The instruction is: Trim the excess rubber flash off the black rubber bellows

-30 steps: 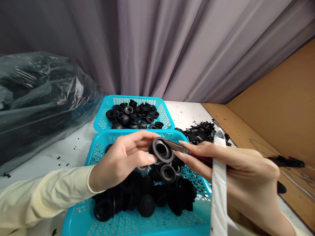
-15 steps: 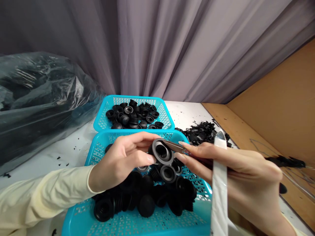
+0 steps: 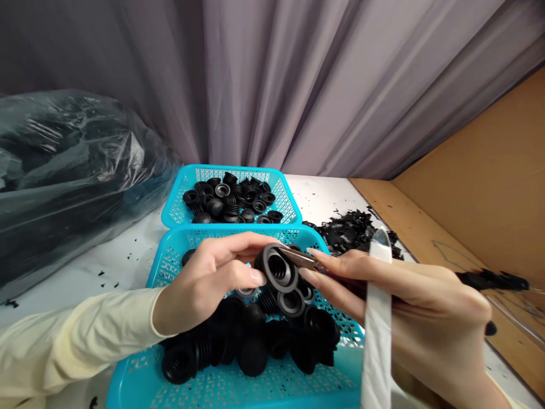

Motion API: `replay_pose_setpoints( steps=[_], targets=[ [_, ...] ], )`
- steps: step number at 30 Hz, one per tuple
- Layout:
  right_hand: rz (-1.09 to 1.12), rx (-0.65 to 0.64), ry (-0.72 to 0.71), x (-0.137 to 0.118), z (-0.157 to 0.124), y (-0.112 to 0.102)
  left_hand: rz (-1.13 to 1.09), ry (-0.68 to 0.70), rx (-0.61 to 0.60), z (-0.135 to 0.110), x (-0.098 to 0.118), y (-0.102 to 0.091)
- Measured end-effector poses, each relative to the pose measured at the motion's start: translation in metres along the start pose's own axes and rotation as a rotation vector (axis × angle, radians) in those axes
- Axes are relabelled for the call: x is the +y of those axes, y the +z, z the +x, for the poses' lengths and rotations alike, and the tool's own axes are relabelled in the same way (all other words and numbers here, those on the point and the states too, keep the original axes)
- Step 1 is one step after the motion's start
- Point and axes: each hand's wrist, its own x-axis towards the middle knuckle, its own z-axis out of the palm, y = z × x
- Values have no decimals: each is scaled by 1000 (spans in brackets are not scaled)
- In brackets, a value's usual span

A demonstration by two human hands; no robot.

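My left hand (image 3: 208, 278) pinches a black ribbed rubber grommet (image 3: 279, 268) over the near blue basket (image 3: 170, 261), its open end facing me. My right hand (image 3: 409, 295) holds small metal scissors (image 3: 300, 258) whose tips touch the grommet's upper rim. A white strap (image 3: 377, 324) hangs across my right hand. The near basket holds a heap of several black grommets (image 3: 251, 341).
A second blue basket (image 3: 179, 199) with more black grommets stands behind the first. A pile of black rubber trimmings (image 3: 344, 227) lies to the right on the white table. A large dark plastic bag (image 3: 63, 170) fills the left. A brown board (image 3: 477, 187) walls the right side.
The grommet has turned slightly in my left hand and the scissor tips have slid a little left along its rim. Everything else is as before.
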Motion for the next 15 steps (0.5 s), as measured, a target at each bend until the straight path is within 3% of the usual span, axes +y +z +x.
replay_pose_setpoints(
  steps=[15],
  targets=[
    [-18,0,-43,0,1,1,44,-20,-3,-1,-1,-2]
  ],
)
